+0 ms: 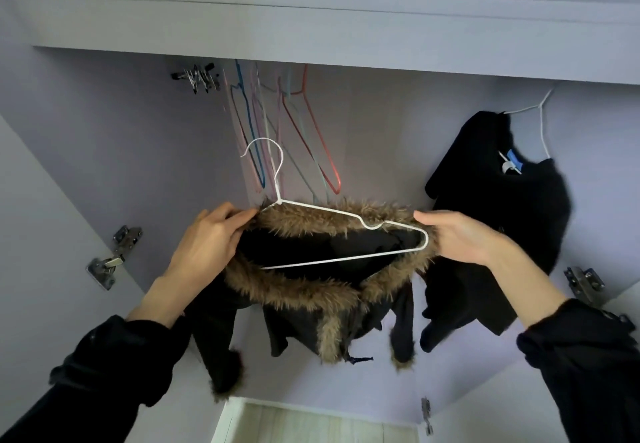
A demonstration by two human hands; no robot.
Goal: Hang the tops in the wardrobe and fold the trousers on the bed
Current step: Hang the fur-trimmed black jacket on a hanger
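We find left hand (204, 234) and right hand (457, 234) each pinching the jacket's (311, 304) fur collar, a white hanger (346, 238) lying across its opening. Right of the jacket, a black top (498, 207) hangs inside the wardrobe (104, 151).

No legible txt anywhere.

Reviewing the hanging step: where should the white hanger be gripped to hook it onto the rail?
Probably the bare neck just under the hook of the white hanger, from below with the left hand. It stands clear above the fur-trimmed jacket, hook upward; the shoulders sit in the collar.
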